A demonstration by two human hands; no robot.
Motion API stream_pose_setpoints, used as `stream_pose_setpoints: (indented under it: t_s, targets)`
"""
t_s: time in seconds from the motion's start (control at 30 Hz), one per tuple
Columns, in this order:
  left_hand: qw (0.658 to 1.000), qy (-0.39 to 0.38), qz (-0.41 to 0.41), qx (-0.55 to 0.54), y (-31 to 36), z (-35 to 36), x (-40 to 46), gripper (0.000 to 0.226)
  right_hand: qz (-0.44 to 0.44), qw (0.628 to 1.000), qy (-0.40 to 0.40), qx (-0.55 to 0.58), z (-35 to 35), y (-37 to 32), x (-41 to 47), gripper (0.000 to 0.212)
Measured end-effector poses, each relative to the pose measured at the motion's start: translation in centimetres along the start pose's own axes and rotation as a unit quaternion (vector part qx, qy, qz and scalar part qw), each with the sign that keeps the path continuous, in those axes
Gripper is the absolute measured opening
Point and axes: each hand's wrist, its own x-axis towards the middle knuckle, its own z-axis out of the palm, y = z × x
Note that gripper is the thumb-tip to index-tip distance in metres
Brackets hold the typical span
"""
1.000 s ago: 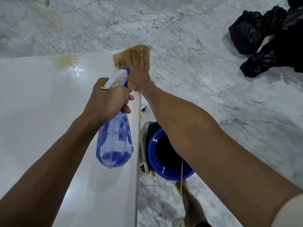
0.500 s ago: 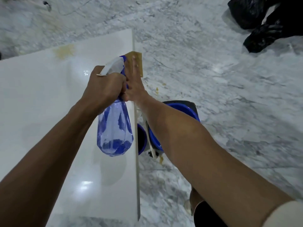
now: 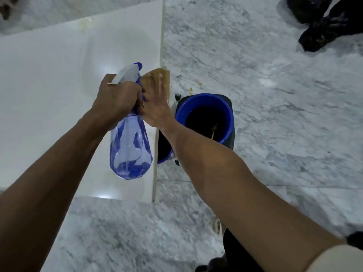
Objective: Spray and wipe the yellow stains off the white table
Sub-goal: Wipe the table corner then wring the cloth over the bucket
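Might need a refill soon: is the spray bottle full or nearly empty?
Nearly empty. The spray bottle, gripped by the left hand, has a see-through body showing liquid pooled only at its bottom.

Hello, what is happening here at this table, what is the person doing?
A person is cleaning a white table. The left hand grips a blue spray bottle, while the right hand presses a yellowish cloth flat at the table's right edge. A faint yellow stain remains at the far edge. A blue bucket stands below.
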Motion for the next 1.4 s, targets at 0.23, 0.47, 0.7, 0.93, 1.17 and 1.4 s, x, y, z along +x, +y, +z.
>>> stream_pose_setpoints:
  t_s: [0.23, 0.47, 0.7, 0.93, 1.17, 1.4]
  targets:
    - [0.999, 0.011, -0.044, -0.014, -4.2, -0.9, -6.0, 0.044, 0.044, 0.998, 0.023, 0.042, -1.7, -3.9, -9.7, 0.054]
    - [0.996, 0.031, -0.076, -0.042, -8.3, -1.8, -11.0, 0.03, 0.02, 0.996, 0.03, 0.078, -2.1, -6.5, -16.3, 0.05]
    - [0.994, 0.042, -0.077, -0.062, -11.0, -1.7, -15.1, 0.029, 0.019, 0.999, 0.016, 0.035, -1.8, -9.0, -21.6, 0.053]
    - [0.993, 0.045, -0.082, -0.078, -12.1, -1.7, -17.8, 0.028, 0.001, 0.997, 0.048, 0.059, -0.8, -11.3, -27.2, 0.049]
    - [0.988, 0.061, -0.085, -0.109, -13.3, -1.2, -21.1, 0.021, -0.04, 0.997, -0.008, 0.062, 4.1, -14.4, -33.2, 0.059]
    - [0.98, 0.075, -0.106, -0.151, -13.1, -0.8, -24.7, 0.025, -0.114, 0.966, 0.008, 0.23, 1.2, -13.7, -37.9, 0.06]
